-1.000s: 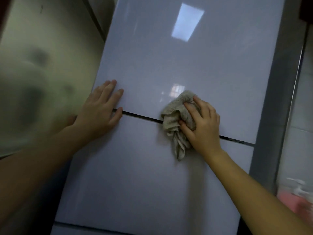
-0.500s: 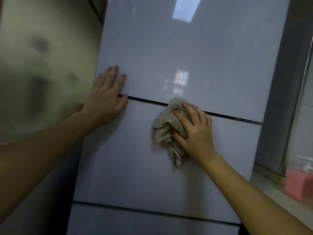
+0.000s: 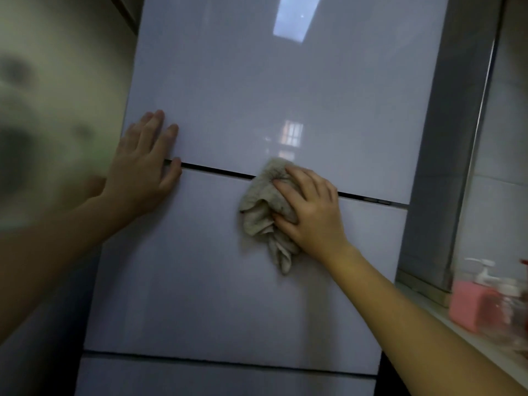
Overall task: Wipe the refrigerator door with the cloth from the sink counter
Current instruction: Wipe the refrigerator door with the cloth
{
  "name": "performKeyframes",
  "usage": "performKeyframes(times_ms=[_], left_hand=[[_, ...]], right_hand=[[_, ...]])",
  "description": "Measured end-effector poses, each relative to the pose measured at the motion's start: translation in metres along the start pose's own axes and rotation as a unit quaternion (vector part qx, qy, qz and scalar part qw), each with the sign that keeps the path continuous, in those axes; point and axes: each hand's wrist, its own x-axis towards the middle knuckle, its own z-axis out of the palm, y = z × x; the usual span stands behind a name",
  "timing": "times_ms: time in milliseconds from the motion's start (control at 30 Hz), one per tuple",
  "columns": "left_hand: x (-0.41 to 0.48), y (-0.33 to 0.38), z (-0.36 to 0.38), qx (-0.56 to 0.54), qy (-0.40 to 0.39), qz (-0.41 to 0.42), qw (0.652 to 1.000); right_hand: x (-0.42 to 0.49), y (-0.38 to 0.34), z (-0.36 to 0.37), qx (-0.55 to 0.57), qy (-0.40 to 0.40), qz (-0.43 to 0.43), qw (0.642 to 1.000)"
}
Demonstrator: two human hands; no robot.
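**Item:** cloth (image 3: pixel 263 212), beige, bunched.
**Location:** pressed against the refrigerator door (image 3: pixel 285 81), straddling the dark seam (image 3: pixel 217 170) between the upper and middle panels.
**Long axis:** roughly 12 to 6 o'clock, with the loose tail hanging toward 6.
**Right hand** (image 3: pixel 311 210)**:** fingers curled over the cloth's upper bulk. The fabric spills out toward 9 o'clock.
**Left hand** (image 3: pixel 143 172)**:** flat, fingers straight, holding nothing. It bears on the door's edge at 9 o'clock from the cloth, well apart from it.
**Nearer hand:** right.
**Judgement:** wiping is under way. Glare makes it hard to tell which areas are done.
**Also:** counter (image 3: pixel 434 302) at 4 o'clock, with a blurred pink pump bottle (image 3: pixel 468 304).
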Motion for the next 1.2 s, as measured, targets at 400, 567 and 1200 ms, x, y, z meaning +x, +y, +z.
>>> performKeyframes(times_ms=[400,567,1200], left_hand=[[-0.001,0.001,0.005,-0.014,0.024,-0.01,1.0],[0.004,-0.014,-0.009,0.024,-0.028,0.025,0.999],[-0.142,-0.021,-0.027,0.002,-0.08,0.0,0.997]], right_hand=[[-0.087,0.121,-0.065,-0.07,-0.061,0.079,0.992],[-0.069,0.094,-0.05,-0.039,-0.049,0.073,0.995],[0.083,-0.107,0.038,0.035,-0.064,-0.105,0.992]])
